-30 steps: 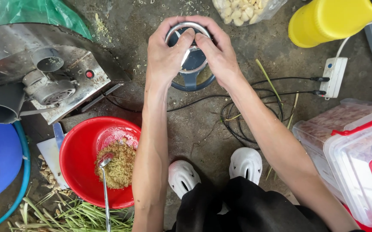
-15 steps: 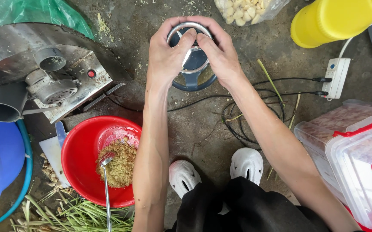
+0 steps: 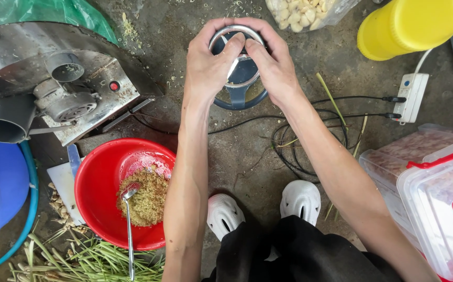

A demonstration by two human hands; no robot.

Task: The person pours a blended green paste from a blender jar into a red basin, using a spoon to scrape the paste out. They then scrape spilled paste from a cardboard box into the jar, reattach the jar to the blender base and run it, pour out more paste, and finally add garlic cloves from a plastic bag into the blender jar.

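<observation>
- Hardly anything has shifted vs. half a sec ago: both hands stay clamped on the round metal container (image 3: pixel 237 57), same spot on the floor.
- Left hand (image 3: pixel 208 62) wraps the container's left rim, fingers curled over the top, thumb pressing inward.
- Right hand (image 3: pixel 273 65) wraps the right rim, thumb meeting the left thumb at the centre.
- Container sits over a blue-grey base (image 3: pixel 239 96), straight ahead of the white shoes (image 3: pixel 260 206).
- Red bowl (image 3: pixel 124 190) w/ ground yellowish mash and a metal spoon (image 3: pixel 128 224) lies left of the person's left arm.
- Metal grinder machine (image 3: pixel 54 83) upper left; yellow jug (image 3: pixel 409 26) upper right; power strip (image 3: pixel 410 96) and black cables (image 3: pixel 310 141) to the right; clear boxes w/ red latches (image 3: pixel 430 193) at far right.
</observation>
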